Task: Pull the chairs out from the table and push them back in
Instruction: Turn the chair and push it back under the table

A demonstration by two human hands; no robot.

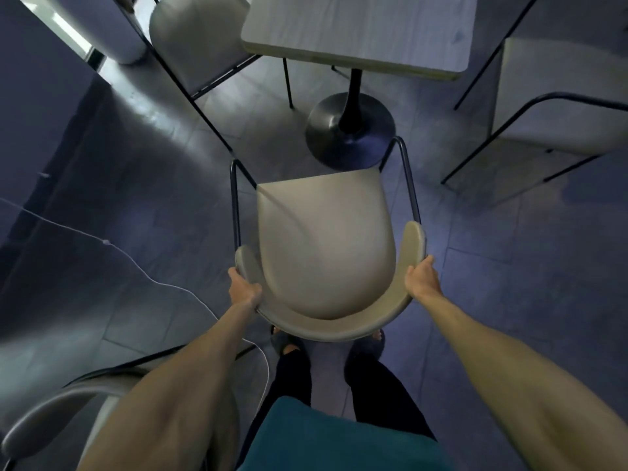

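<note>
Chair: the beige chair (326, 246) is standing straight ahead of me, pulled clear of the table (356, 32), with its seat front facing the pedestal base (350, 130).
Left hand: my left hand (243, 288) is gripping the left end of the curved backrest (326, 329), fingers curled round it.
Right hand: my right hand (423, 278) is clasping the right end the same way.
Direction: the seat's front-to-back axis is running from me toward the table. Both hands are equally near, so I am judging that an even, straight push will do it.
Floor: dark tiles are lying underfoot, and a thin white cable (153, 277) is trailing past my left side.
Room: a second chair (200, 39) and a third chair (560, 96) are flanking the table.
</note>
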